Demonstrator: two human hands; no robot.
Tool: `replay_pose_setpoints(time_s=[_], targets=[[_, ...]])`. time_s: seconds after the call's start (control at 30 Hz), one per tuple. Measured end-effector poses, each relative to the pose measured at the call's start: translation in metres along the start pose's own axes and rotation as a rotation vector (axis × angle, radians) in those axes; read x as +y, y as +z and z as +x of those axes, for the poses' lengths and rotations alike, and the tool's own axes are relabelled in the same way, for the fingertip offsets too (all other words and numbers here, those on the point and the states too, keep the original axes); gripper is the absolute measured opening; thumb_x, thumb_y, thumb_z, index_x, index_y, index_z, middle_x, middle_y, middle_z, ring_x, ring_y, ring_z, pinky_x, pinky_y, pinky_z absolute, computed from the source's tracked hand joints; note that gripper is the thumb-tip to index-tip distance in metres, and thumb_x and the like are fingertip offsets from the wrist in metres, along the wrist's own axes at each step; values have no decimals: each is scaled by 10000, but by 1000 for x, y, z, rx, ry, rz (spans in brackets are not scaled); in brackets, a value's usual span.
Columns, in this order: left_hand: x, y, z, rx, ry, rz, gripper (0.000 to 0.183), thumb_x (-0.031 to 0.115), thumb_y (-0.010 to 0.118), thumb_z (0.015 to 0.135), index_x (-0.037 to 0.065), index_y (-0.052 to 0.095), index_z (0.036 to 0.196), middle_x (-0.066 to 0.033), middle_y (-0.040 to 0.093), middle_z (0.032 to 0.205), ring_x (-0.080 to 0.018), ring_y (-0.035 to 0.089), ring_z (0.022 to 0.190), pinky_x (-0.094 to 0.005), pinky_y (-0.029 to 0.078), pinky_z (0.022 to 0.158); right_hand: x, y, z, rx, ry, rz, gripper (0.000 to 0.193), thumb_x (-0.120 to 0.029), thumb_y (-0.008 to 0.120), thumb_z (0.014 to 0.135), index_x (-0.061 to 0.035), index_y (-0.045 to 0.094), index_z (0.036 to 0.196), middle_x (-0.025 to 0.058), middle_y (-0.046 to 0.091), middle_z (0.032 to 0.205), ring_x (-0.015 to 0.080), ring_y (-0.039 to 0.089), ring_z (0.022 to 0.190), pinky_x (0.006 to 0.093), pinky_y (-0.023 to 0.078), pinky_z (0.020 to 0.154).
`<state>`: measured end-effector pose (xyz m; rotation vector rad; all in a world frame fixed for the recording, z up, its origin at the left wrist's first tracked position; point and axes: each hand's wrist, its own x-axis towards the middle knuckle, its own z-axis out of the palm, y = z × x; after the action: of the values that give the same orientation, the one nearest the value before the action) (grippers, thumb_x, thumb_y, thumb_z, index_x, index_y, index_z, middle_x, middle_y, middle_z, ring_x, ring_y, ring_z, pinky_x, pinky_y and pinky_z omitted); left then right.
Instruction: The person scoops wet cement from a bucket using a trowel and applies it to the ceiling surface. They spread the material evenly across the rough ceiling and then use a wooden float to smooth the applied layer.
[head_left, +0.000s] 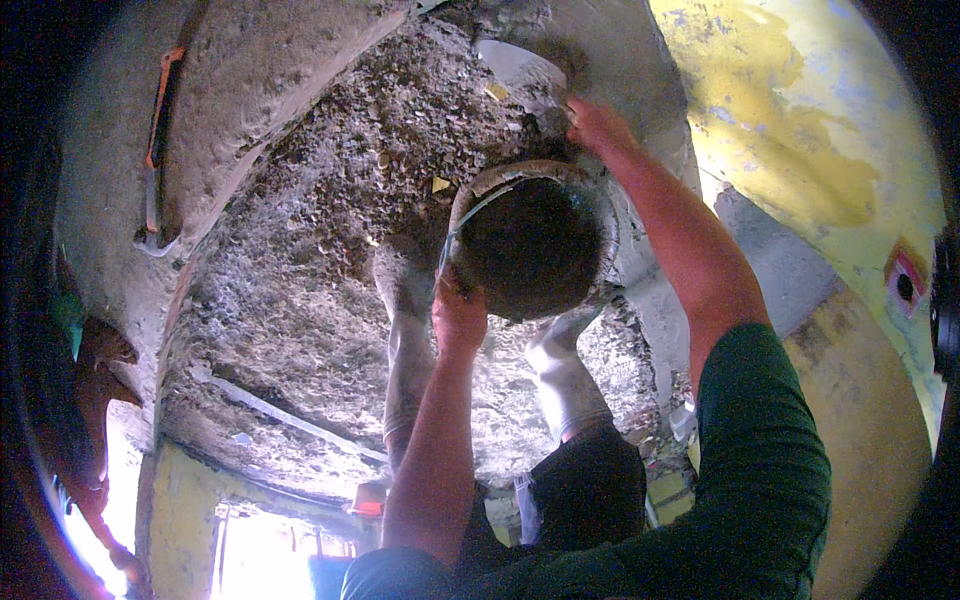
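Observation:
A round bucket [480, 180] with a dark inside stands tilted toward me on rubble-strewn ground, between and just beyond my light-coloured boots [565, 385]. My left hand [460, 315] is closed at its near left rim, where the thin wire handle [490, 198] comes down. What lies inside the bucket is too dark to make out. Beyond the bucket, my outstretched right hand [598, 125] is closed at the right end of a flat, pale grey scoop-like piece [522, 68], which rests low against the debris. The fingers' exact hold on it is partly hidden.
Loose rubble [350, 180] covers the ground. On the grey ledge at left lies a long orange-and-grey tool [155, 140]. A pale strip [290, 415] lies among debris at lower left. A yellow painted wall [800, 130] rises at right. Behind stands a small red-and-white container [369, 498].

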<state>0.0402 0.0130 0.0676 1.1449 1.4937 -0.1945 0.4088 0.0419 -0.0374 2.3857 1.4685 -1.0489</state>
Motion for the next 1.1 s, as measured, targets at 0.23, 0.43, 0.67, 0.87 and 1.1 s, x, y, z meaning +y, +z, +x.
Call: replay_pose_setpoints(time_s=[0.23, 0.43, 0.67, 0.87, 1.1], targets=[[-19, 7, 7, -15, 11, -201, 535, 122, 628, 794, 72, 427, 1287, -218, 590, 1146, -390, 560, 1091, -463, 443, 916, -10, -6, -14, 257, -41, 69, 464, -229, 649, 769, -60, 524, 1184, 228, 643, 957, 417, 618, 890, 500, 493, 777], [-13, 5, 4, 42, 51, -64, 547, 110, 628, 792, 69, 421, 1297, -222, 555, 1200, -390, 552, 1096, -454, 440, 924, -37, -17, 28, 278, -112, 273, 492, -236, 645, 771, -70, 527, 1218, 212, 656, 942, 402, 627, 888, 480, 505, 782], [-10, 4, 4, 35, 31, 12, 578, 123, 614, 803, 73, 392, 1335, -223, 528, 1227, -400, 536, 1104, -456, 440, 924, -33, -15, -10, -26, 14, 41, 465, -254, 630, 772, -134, 545, 1212, 203, 657, 957, 393, 635, 871, 484, 508, 765], [-46, 13, 18, -11, 72, -116, 611, 131, 630, 798, 70, 378, 1351, -222, 528, 1227, -395, 520, 1129, -447, 430, 937, -34, -3, 23, 104, 91, 99, 461, -233, 608, 777, -112, 544, 1218, 209, 654, 983, 397, 636, 878, 480, 510, 777], [-40, 12, 18, 10, 52, -120, 589, 134, 639, 804, 51, 401, 1336, -216, 521, 1250, -380, 523, 1138, -419, 424, 953, -10, 7, 2, 73, 73, 86, 460, -210, 593, 781, -67, 539, 1215, 223, 643, 1019, 399, 625, 927, 475, 502, 811]])
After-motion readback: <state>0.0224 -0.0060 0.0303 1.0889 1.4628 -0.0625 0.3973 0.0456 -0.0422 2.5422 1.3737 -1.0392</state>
